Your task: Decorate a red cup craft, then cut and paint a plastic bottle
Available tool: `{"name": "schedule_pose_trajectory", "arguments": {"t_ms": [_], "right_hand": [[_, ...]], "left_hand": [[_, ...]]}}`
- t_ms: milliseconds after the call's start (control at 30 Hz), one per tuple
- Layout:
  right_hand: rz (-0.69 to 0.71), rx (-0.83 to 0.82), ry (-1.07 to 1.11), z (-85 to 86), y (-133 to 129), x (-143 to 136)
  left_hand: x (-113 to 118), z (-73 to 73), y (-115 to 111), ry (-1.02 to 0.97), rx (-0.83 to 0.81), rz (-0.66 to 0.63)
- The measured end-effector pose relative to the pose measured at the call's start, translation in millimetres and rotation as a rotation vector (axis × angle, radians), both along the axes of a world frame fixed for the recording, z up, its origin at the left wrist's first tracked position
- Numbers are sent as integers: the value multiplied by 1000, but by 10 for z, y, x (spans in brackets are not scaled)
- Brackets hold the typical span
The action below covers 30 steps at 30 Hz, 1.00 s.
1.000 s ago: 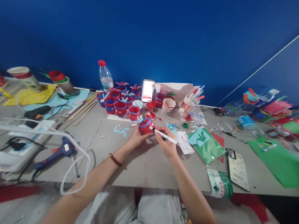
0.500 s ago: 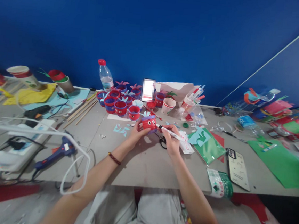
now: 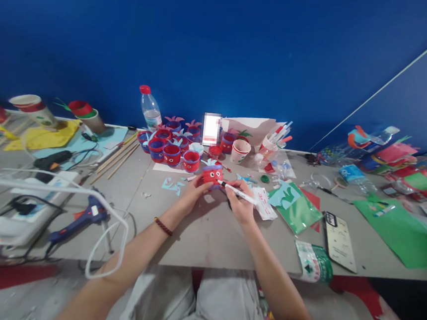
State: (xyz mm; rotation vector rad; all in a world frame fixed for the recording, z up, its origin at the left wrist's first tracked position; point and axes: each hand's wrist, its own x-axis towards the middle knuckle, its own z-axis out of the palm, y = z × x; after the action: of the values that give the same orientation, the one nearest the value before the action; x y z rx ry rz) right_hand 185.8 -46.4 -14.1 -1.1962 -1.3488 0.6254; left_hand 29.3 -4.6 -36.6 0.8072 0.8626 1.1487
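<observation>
My left hand (image 3: 194,193) is closed around the side of a small red and purple cup (image 3: 208,174) with two round eyes and pale blue paper leaves on top. A white marker (image 3: 241,194) with a dark tip sits in the closed fingers of my right hand (image 3: 241,205). Its tip meets, or nearly meets, the cup's front below the eyes. Behind my hands stand several similar cups (image 3: 171,155), red and purple, some with paper leaves. Light blue paper scraps (image 3: 173,185) lie left of the held cup.
A phone (image 3: 211,130) with a lit screen stands at the back, near a plastic bottle (image 3: 151,109) and a paper cup (image 3: 240,151). To the left are a glue gun (image 3: 81,220) and a power strip (image 3: 33,209). Green paper (image 3: 397,236) and another phone (image 3: 340,242) lie right.
The cup in my left hand has turned more upright, its eyes facing me. The marker has shifted slightly left and down, its tip now below the eyes.
</observation>
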Motion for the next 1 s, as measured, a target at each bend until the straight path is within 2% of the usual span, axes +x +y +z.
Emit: {"name": "schedule_pose_trajectory", "arguments": {"t_ms": [300,800,1000], "right_hand": [[9,-9,-44,-35,8,-4],[-73,13,-42,9,2,-16],[-74,-5,-5,2,9,-18]], "left_hand": [[8,76,-24,1,-2,5],[-13,24,-1,15,12,-20],[-6,58,-10,21,-5,-7]]}}
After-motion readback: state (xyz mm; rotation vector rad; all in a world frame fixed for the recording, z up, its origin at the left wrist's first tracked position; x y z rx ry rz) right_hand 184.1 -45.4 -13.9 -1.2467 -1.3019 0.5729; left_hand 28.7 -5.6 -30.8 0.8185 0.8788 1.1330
